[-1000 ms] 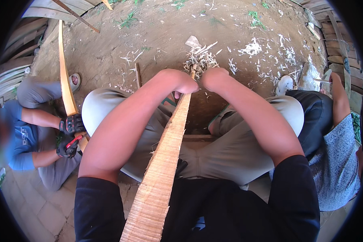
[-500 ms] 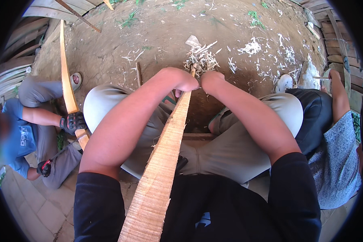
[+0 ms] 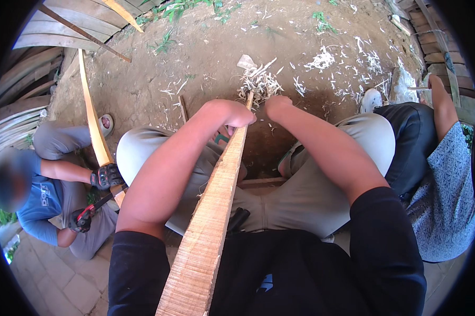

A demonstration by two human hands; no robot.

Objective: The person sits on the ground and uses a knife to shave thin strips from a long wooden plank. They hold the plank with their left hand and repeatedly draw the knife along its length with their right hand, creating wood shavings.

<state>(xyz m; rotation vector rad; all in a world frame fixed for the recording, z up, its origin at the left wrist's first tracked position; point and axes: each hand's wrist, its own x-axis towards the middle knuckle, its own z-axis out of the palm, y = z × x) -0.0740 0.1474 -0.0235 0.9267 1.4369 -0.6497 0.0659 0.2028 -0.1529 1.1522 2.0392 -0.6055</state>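
Note:
A long, tapering wooden plank (image 3: 208, 221) with a rough-sawn face runs from beside my chest away between my knees. My left hand (image 3: 238, 114) is wrapped around it close to its narrow far end. Just right of that end is my right hand (image 3: 278, 106), closed like a fist; anything inside it is hidden from this side. Curled wood shavings (image 3: 260, 83) lie heaped on the ground beyond both hands, beside a pale stone (image 3: 246, 61).
At left, a gloved co-worker (image 3: 46, 192) holds another long wooden strip (image 3: 93, 126) and a red-handled tool (image 3: 90, 210). A second person in patterned cloth (image 3: 446, 195) sits close at right. More shavings (image 3: 322, 60) litter the dirt. Stacked boards (image 3: 69, 21) stand at upper left.
My view has shifted slightly. My hands stay near the plank's far end. The left co-worker's red-handled tool has moved up against their wooden strip.

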